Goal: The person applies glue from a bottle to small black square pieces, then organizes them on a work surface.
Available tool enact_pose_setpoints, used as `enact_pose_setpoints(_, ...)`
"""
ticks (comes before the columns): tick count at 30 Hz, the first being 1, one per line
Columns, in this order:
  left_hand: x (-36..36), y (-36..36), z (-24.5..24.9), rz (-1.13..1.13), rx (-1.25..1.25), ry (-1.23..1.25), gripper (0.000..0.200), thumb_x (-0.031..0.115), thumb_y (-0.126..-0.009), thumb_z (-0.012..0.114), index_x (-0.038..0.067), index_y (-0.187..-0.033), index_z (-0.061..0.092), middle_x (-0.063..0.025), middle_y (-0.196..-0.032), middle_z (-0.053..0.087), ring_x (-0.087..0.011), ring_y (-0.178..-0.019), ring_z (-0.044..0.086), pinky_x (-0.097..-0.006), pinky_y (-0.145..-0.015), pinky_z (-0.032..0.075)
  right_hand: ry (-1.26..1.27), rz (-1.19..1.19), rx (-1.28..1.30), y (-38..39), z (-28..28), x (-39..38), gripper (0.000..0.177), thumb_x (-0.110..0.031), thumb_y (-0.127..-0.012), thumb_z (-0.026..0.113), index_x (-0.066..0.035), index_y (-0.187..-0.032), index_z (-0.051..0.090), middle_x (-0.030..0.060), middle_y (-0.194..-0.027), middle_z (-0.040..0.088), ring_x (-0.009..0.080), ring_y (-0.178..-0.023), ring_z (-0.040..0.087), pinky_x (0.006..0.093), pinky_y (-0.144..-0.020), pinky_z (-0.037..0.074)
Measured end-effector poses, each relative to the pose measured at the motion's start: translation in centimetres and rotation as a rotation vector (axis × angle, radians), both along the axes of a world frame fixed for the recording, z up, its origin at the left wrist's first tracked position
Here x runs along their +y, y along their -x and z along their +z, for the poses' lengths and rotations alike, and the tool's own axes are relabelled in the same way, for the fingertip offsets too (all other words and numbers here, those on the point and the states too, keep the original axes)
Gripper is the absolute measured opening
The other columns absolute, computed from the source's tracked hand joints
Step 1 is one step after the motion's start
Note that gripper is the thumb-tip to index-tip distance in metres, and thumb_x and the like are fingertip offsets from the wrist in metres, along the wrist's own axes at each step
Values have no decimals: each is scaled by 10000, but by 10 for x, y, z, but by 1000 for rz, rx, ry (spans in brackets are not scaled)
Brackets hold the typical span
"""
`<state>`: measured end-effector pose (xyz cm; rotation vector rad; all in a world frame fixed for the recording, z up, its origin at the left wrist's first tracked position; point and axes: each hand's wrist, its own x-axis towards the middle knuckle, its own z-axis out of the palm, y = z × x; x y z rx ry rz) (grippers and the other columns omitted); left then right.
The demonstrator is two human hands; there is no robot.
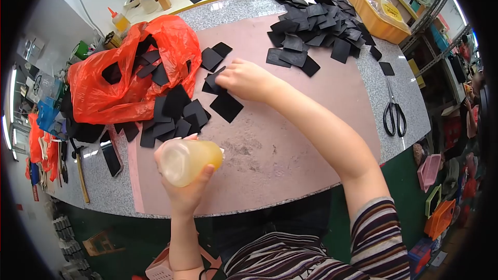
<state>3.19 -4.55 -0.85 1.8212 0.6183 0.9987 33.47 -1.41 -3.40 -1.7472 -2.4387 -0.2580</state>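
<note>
My left hand point(182, 176) is wrapped round a translucent bottle point(189, 161) of yellowish liquid, tipped with its base toward me, above the pink mat point(259, 186). My right hand point(239, 80) has its fingers closed on a black square piece point(214, 80) near the mat's upper middle. Another black square point(226, 106) lies just below that hand. To the left, a red plastic bag point(98, 98) holds several black pieces, and more spill out beside it. A large heap of black squares point(316, 23) covers the mat's upper right.
Black scissors point(395, 118) lie at the right of the table, below a yellow box point(378, 13). A phone point(111, 155) and a hammer point(81, 176) are at the left. An orange-tipped bottle point(120, 21) stands behind the bag.
</note>
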Motion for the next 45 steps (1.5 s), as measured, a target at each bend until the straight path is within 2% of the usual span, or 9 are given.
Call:
enact_pose_setpoints(3,1,6,0,10,-39,49,725,209,-817,843,16,-1351,393,-229,-1337,552,-283,-1219,581,-415,-1057,469,-512,-91,300,2,5,-10,183,-123,-804,667,-55,-973,658,75,-863,674,229,-827,658,368,-771,486)
enact_pose_setpoints(7,6,17,2,16,-268,431,664,357,-929,726,19,-1408,415,-200,-1381,541,-301,-1248,575,-509,-1084,449,-278,-83,-174,77,27,-106,215,-79,-684,633,75,-830,667,70,-726,557,216,-703,557,358,-677,446)
enact_pose_setpoints(11,5,-12,-14,-494,-803,1242,625,511,-1013,524,62,-1441,449,-106,-1409,549,-266,-1264,576,-691,-1133,321,-175,-96,-41,124,20,-161,256,-92,-763,664,100,-932,680,74,-717,548,209,-676,548,321,-668,440)
enact_pose_setpoints(13,1,-28,-25,-387,-628,1235,625,511,-1015,521,60,-1442,446,-115,-1393,553,-266,-1235,590,-677,-1137,328,-212,-98,201,119,9,-167,291,-164,-815,686,61,-1000,682,68,-748,552,211,-696,548,313,-682,434)
enact_pose_setpoints(15,-3,-38,-28,-245,-480,1216,632,527,-1016,508,50,-1426,455,-126,-1350,571,-261,-1184,612,-670,-1113,372,-348,-88,595,109,-3,-174,358,-255,-837,715,19,-1065,684,57,-766,541,210,-718,540,317,-705,426)
enact_pose_setpoints(18,-5,-42,-22,-261,-437,1153,490,374,-1010,614,61,-1368,496,-96,-1357,579,-287,-1177,608,-509,-1015,504,-264,-191,421,104,10,-203,437,-367,-827,745,-40,-1111,689,42,-771,522,194,-731,515,325,-722,398)
enact_pose_setpoints(24,-29,-73,-5,-263,228,-333,537,89,-819,797,46,-1282,530,-147,-1254,644,-309,-1028,689,-391,-882,553,-170,-238,263,112,-9,-210,371,-335,-857,720,-29,-1066,711,6,-714,498,177,-713,485,339,-666,350)
enact_pose_setpoints(34,-21,-62,0,-268,237,-231,520,88,-753,817,50,-1221,593,-130,-1199,659,-302,-1013,696,-364,-873,542,-223,-192,234,109,-12,-206,230,-213,-801,764,-55,-961,716,-9,-660,468,164,-650,478,328,-606,312)
enact_pose_setpoints(45,15,-21,10,29,82,-234,702,122,-808,850,2,-1325,392,-209,-1285,584,-278,-1185,607,-391,-1018,504,181,-342,783,82,7,-127,317,-155,-704,714,-88,-974,563,79,-985,578,287,-1030,502,412,-864,338)
